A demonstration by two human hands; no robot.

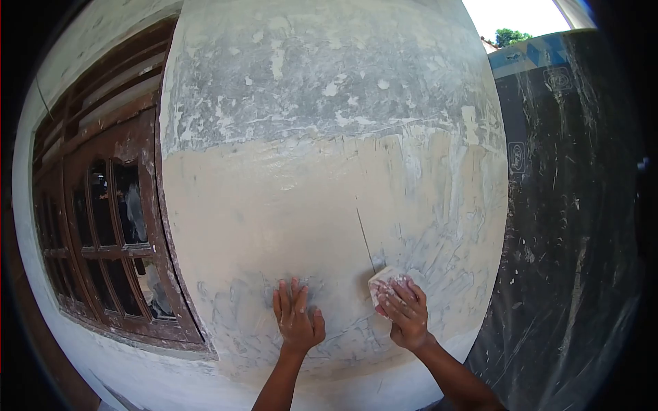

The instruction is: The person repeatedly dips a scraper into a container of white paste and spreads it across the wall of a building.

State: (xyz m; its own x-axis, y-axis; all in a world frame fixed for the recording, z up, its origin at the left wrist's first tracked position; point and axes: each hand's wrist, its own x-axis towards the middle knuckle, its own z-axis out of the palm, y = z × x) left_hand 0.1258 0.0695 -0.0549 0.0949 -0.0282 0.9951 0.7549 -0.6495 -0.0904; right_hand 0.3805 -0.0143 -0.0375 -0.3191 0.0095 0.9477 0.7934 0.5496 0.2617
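The dark sheet (548, 226) bears 1 boxed emblem (517, 158); 1 higher emblem (559, 79); lettering illegible on both.

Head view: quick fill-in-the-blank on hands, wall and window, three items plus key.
The pale, angular block is in the person's ____ hand.
The bare left hand, at the beige-and-grey wall, holds ____.
The brown wooden window is on the picture's ____ side.
Missing words: right; nothing; left.
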